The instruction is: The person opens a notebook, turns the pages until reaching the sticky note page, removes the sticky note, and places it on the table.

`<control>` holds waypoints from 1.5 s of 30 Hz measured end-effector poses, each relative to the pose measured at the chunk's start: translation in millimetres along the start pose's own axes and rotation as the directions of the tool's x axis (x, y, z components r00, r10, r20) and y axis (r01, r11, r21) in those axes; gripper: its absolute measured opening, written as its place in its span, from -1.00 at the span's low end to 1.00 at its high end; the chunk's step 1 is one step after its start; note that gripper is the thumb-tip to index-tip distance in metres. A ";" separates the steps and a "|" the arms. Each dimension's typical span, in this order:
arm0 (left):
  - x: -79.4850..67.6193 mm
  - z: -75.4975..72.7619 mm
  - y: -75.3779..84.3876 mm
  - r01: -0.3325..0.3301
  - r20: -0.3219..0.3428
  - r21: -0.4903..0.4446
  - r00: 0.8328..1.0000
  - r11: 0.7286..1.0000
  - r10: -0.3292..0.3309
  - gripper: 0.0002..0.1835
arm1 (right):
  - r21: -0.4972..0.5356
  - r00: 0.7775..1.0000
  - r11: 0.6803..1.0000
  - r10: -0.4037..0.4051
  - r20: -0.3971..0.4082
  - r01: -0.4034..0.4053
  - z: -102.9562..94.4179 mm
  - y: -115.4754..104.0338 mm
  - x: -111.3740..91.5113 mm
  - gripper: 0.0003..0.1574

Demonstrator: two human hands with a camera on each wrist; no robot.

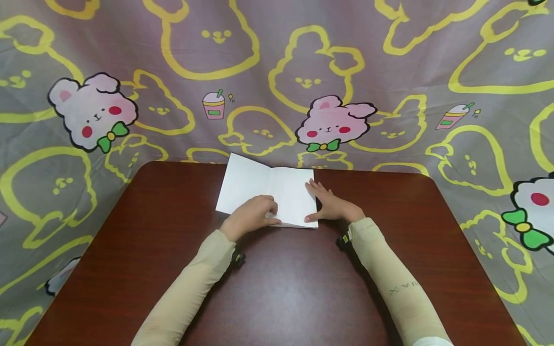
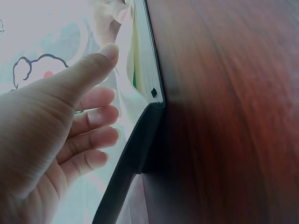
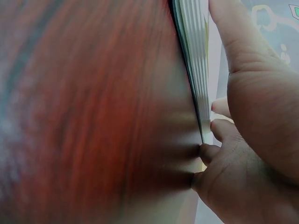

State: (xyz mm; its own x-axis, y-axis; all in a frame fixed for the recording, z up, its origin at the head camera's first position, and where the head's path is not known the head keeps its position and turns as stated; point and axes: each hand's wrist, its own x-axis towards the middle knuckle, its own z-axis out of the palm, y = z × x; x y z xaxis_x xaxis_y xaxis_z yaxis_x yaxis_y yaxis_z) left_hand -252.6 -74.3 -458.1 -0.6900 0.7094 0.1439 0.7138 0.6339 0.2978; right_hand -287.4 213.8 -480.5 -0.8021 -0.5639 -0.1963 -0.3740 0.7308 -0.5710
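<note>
An open notebook with blank white pages lies at the table's far edge. Its left side stands tilted up off the wood, and the left wrist view shows a dark cover bent at the spine. My left hand is over the lower middle of the notebook, its fingers loosely bent above the page and thumb near the bottom edge. Against the right side of the notebook, my right hand spreads its fingers along the page edge, thumb at the lower corner. Page layers show beside that thumb in the right wrist view.
The brown wooden table reaches toward me and to both sides. Behind it hangs a patterned curtain with cartoon animals, close to the notebook's top edge. Small dark wrist cameras sit at the sleeve cuffs.
</note>
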 end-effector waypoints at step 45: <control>-28.5 -12.2 16.6 -0.008 -0.190 0.240 0.980 0.971 0.055 -0.84 | 0.012 0.999 0.999 -0.033 0.000 0.033 -2.7 5.4 -2.7 0.57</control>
State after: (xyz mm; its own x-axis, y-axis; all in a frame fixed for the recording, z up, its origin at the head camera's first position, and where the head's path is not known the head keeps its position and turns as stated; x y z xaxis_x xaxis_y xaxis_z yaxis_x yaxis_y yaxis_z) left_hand -222.5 -87.7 -445.7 -0.6601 0.6715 0.3366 0.7270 0.6839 0.0615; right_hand -288.5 220.3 -480.9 -0.7895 -0.5876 -0.1774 -0.3948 0.7074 -0.5862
